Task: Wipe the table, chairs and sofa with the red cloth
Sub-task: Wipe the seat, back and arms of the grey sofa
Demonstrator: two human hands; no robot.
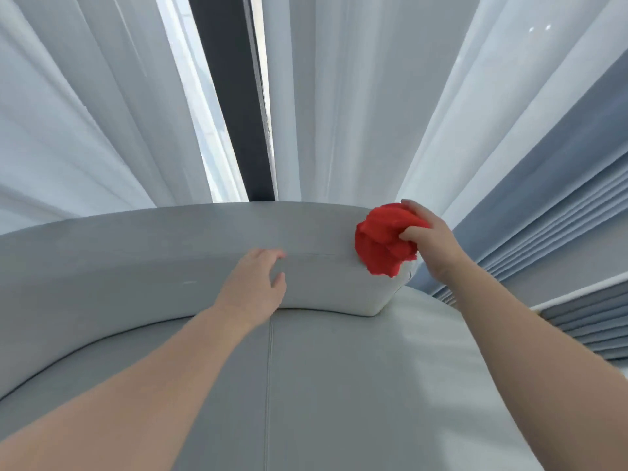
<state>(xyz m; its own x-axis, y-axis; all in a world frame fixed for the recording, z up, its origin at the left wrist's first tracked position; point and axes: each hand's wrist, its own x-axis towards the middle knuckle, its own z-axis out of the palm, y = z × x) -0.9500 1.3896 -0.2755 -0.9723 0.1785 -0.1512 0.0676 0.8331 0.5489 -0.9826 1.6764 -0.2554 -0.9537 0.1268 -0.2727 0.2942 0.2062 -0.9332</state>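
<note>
A grey sofa (142, 260) with a curved backrest fills the lower half of the head view. My right hand (431, 239) grips a bunched red cloth (382, 243) and holds it against the right end of the backrest. My left hand (255, 283) lies against the front of the backrest near its middle, fingers loosely spread and holding nothing. A stitched seam runs down the seat cushion (339, 385) between my forearms.
White sheer curtains (356, 96) hang right behind the sofa, with a dark window post (231, 96) in the gap between them. Folded blue-grey drapes (550, 205) hang at the right, close to my right hand.
</note>
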